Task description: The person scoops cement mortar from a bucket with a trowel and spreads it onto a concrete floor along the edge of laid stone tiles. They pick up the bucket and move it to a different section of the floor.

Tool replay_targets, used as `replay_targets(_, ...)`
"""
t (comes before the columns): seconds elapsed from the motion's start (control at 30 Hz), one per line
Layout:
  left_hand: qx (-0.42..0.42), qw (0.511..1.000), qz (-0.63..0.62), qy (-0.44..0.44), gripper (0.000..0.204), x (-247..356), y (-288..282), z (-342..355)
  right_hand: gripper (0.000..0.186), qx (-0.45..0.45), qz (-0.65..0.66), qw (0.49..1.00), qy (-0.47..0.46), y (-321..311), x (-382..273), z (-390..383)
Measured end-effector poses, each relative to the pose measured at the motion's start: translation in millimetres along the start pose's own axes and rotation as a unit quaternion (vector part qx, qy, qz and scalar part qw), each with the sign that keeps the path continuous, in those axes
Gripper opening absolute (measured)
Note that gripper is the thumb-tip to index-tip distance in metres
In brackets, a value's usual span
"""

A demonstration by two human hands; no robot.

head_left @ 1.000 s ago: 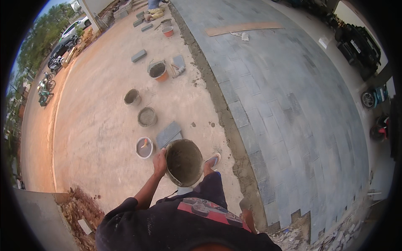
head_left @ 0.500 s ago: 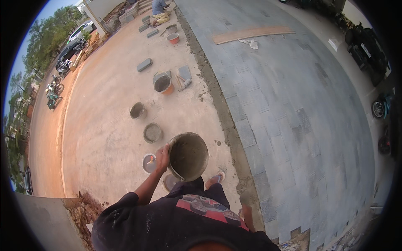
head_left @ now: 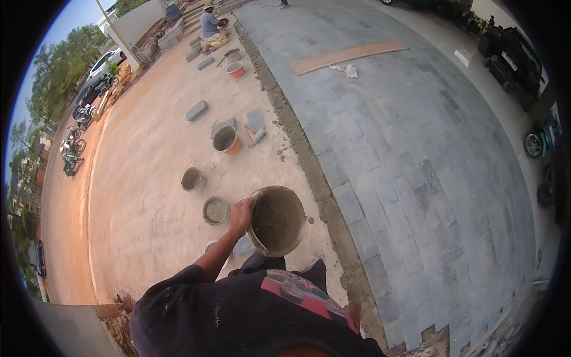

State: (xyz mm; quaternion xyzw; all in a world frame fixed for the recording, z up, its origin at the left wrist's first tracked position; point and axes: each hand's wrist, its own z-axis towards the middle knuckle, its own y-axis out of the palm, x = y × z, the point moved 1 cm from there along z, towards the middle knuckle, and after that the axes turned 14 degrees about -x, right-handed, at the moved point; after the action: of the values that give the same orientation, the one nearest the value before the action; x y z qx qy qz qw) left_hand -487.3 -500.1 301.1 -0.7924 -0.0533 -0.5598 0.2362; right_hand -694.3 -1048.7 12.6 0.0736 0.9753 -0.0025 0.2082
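Observation:
My left hand [head_left: 241, 215] is closed on the left rim of a bucket [head_left: 276, 221] coated inside with grey mortar. The bucket hangs in front of my body, its mouth facing up toward me. Part of my right forearm [head_left: 354, 312] shows at my right side; its fingers cannot be made out. Nearest to my left hand on the ground is a small mortar-filled bucket [head_left: 215, 210], with another small bucket [head_left: 193, 178] beyond it. Farther ahead stands an orange bucket [head_left: 234, 146] holding grey mortar, beside a hammer [head_left: 257, 138] and a grey paving block.
Grey stone paving [head_left: 380, 160] spreads on the right, bordered by a mortar strip [head_left: 297, 140]. A wooden plank [head_left: 351, 55] and a white cloth [head_left: 351, 71] lie on it. A grey block [head_left: 197, 110] sits ahead. Farther off, a person [head_left: 211, 30] crouches near an orange bucket [head_left: 235, 70].
I have stepped forward, with the buckets on the ground now nearer my body. The held bucket has moved rightward in view, still in my left hand. The far person shows more fully.

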Motion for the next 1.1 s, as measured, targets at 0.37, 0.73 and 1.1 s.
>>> replay_targets(0.37, -0.142, 0.987, -0.051, -0.048, 0.044, -49.1, -11.4, 175.2, 0.035, 0.097, 0.051, 0.991, 0.083, 148.0, -15.6, -27.1)
replay_targets(0.73, -0.284, 0.958, 0.039, -0.017, 0.044, -23.9, -24.8, 315.1, 0.023, 0.145, 0.112, 0.983, -0.021, 303.2, -89.0, -28.0)
replay_targets(1.1, -0.311, 0.949, -0.006, -0.059, 0.044, -12.0, 4.0, 357.8, 0.036, 0.302, -0.036, 0.953, 0.003, 299.6, 9.2, 53.6)
